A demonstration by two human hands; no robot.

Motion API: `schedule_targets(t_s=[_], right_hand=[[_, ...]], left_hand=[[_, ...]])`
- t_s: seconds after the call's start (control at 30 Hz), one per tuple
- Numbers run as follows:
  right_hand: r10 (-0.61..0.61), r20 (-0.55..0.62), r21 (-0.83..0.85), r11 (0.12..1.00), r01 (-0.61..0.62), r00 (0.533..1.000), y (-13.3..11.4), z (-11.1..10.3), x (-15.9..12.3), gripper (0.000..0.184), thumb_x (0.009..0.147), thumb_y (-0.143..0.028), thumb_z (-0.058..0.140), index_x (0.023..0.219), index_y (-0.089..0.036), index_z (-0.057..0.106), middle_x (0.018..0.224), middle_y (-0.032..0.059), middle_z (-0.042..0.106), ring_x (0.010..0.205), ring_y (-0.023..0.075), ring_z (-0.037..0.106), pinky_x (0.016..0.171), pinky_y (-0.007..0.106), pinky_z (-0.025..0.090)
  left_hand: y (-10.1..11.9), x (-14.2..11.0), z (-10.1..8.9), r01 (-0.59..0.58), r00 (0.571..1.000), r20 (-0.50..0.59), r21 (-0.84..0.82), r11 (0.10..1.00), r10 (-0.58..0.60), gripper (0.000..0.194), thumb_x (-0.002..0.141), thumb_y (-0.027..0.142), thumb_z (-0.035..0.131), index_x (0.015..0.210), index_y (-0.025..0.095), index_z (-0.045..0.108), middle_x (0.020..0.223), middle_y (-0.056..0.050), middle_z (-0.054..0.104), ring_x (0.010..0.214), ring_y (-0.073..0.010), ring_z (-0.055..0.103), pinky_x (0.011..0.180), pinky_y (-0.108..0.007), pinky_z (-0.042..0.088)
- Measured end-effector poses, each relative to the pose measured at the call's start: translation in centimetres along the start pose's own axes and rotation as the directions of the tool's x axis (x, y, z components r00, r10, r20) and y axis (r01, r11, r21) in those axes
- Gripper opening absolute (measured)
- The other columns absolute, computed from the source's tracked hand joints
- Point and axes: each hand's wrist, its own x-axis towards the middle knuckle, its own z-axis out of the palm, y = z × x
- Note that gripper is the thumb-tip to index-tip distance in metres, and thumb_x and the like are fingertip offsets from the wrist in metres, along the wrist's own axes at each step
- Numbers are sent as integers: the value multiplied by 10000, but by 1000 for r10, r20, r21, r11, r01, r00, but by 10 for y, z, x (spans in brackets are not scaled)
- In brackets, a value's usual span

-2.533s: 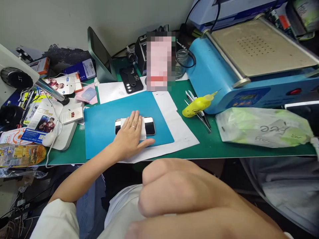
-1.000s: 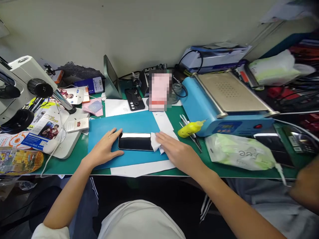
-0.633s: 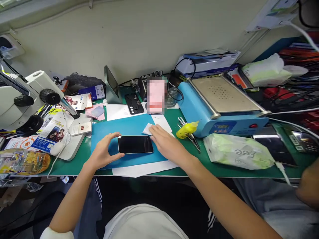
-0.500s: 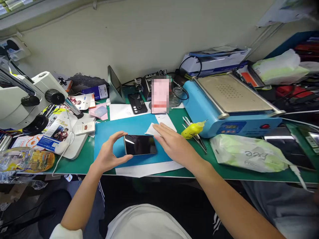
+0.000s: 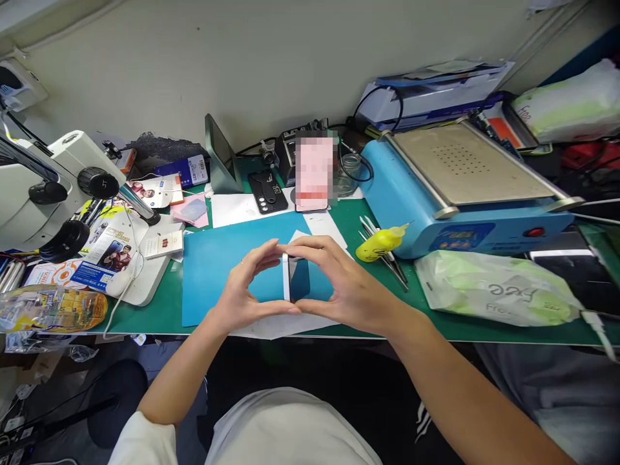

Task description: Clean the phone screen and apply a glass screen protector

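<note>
A smartphone is tilted up on its edge between my hands, above the blue mat; its pale side frame faces me and the dark glass turns right. My left hand grips the phone's long edges between thumb and fingers. From the other side, my right hand curves round the same phone, fingertips and thumb at its edges. A white paper sheet lies under my hands at the bench's front. Behind my right fingers lies another white paper.
A yellow squeeze bottle rests on tweezers at the right. Beyond are a blue heating plate machine and a tissue pack. A microscope stands left. At the back are a black phone case and a pixelated phone.
The phone, lying nearly flat before, is now tilted up on edge. My right hand has moved from the small white paper to the phone, and my left hand has shifted right.
</note>
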Motion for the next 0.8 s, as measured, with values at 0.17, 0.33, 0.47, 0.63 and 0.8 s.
schedule_targets(t_s=[0.17,0.33,0.47,0.63,0.8], right_hand=[[-43,-27,-2,999,43,999,-1,-3,-3,759,896,-313,764,1542,-318,364,1408,122,538,1354,301,551,1126,523,518],[-66,-34,-4,998,66,997,-2,-6,-5,702,908,-322,750,1515,-310,396,1411,122,561,1333,304,575,1099,522,536],[-65,-24,-7,998,65,998,-3,-9,-5,694,909,-324,752,1506,-305,399,1403,128,565,1318,307,589,1084,525,547],[-77,-12,-20,997,77,997,-4,-11,-5,677,912,-324,757,1479,-284,388,1394,144,549,1320,302,580,1074,524,557],[-74,21,-43,996,75,997,-4,-14,-2,500,919,-338,747,1336,-254,484,1383,146,545,1308,291,587,1057,488,573]], left_hand=[[3,4,4,-25,1000,3,-2,1000,25,904,793,556,853,1562,366,418,1424,-107,608,1315,-287,633,1100,-439,572],[5,6,5,-50,999,6,96,994,50,910,791,603,829,1563,349,420,1396,-117,617,1293,-299,640,1087,-459,580],[5,7,6,-75,997,12,93,993,74,900,792,597,830,1561,353,430,1380,-111,621,1289,-302,642,1095,-463,577],[5,8,6,-98,995,10,108,989,98,889,804,599,819,1563,351,429,1389,-110,623,1276,-296,648,1088,-456,580],[5,8,4,-110,994,13,128,986,109,887,798,589,828,1556,343,438,1392,-111,631,1275,-296,649,1086,-458,575]])
